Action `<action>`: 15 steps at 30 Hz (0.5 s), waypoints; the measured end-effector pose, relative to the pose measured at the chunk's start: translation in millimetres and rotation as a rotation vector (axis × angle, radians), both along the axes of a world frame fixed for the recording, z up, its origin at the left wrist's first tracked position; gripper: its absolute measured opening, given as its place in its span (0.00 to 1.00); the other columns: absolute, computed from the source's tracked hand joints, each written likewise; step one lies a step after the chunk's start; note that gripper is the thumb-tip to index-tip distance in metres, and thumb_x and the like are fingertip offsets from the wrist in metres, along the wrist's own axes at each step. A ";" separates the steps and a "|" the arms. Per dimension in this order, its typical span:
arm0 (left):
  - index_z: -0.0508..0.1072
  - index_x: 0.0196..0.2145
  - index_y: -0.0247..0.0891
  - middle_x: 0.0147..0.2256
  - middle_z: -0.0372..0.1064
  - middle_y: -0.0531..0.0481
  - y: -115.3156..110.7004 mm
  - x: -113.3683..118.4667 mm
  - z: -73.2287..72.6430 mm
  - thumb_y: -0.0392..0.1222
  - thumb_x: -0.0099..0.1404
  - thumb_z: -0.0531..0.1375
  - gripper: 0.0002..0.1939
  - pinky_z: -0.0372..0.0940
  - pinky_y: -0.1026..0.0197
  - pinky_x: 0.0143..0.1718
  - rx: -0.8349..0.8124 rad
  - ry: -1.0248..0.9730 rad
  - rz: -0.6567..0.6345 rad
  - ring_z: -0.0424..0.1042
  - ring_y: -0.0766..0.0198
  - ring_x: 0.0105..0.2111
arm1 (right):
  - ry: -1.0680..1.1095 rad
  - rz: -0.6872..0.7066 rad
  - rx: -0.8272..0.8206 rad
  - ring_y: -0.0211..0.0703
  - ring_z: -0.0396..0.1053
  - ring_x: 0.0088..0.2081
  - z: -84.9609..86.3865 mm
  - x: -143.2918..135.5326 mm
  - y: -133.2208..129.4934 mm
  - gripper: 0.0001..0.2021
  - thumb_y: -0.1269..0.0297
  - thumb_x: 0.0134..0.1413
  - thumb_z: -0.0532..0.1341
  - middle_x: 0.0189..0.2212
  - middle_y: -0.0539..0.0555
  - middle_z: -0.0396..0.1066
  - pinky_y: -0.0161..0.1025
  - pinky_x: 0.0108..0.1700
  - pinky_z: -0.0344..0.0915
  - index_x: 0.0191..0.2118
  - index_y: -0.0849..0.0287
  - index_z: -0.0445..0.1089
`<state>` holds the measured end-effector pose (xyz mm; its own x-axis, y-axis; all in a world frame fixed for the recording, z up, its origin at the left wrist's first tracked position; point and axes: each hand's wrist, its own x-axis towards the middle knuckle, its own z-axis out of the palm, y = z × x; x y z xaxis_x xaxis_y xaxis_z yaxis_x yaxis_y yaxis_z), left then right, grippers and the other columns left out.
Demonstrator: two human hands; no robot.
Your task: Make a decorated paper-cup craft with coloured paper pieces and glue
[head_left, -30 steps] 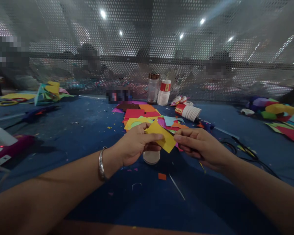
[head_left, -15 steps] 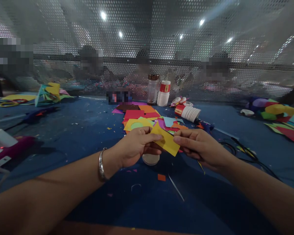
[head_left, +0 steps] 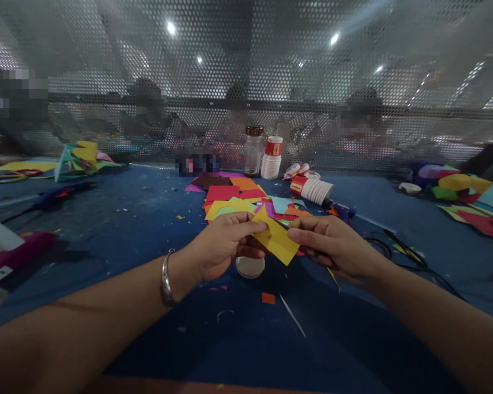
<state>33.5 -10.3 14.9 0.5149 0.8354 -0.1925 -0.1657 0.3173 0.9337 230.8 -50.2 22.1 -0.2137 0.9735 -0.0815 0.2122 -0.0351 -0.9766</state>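
A small piece of yellow paper (head_left: 280, 241) is held up between both hands, tilted down to the right. My left hand (head_left: 225, 243) pinches its upper left part, thumb on top. On the other side, my right hand (head_left: 332, 243) grips the paper's right edge between thumb and fingers. Below the left fingers a round white paper cup (head_left: 250, 267) rests on the blue table, partly hidden. Just beyond the hands lies a pile of coloured paper (head_left: 223, 192).
A glass jar (head_left: 253, 153), an upright cup stack (head_left: 271, 158) and a lying cup stack (head_left: 312, 189) are at the back. Glue guns (head_left: 61, 194) lie left and right, with black cables (head_left: 414, 260) at right. An orange scrap (head_left: 268, 298) lies in front.
The yellow paper has turned slightly between the fingers, showing a little more of its surface. The whole view has shifted slightly. Both hands keep their hold.
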 end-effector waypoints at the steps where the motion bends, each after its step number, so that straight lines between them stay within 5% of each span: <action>1: 0.73 0.30 0.33 0.27 0.74 0.49 -0.1 -0.2 0.1 0.33 0.64 0.61 0.05 0.64 0.69 0.23 0.003 0.004 -0.001 0.73 0.69 0.22 | 0.002 -0.003 -0.003 0.25 0.43 0.15 0.0 -0.1 -0.1 0.22 0.45 0.46 0.69 0.15 0.41 0.56 0.30 0.16 0.35 0.29 0.61 0.70; 15: 0.75 0.31 0.32 0.29 0.76 0.48 0.1 -1.1 -0.8 0.33 0.63 0.62 0.03 0.65 0.71 0.23 0.007 0.050 -0.046 0.76 0.69 0.24 | -0.017 0.018 0.012 0.26 0.43 0.15 2.5 -2.0 -1.3 0.20 0.45 0.47 0.69 0.15 0.40 0.54 0.31 0.16 0.36 0.29 0.60 0.69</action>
<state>32.4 -10.2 14.2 0.5426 0.8124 -0.2134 -0.1038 0.3169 0.9428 228.8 -51.5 24.6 -0.2298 0.9705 -0.0733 0.2290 -0.0193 -0.9732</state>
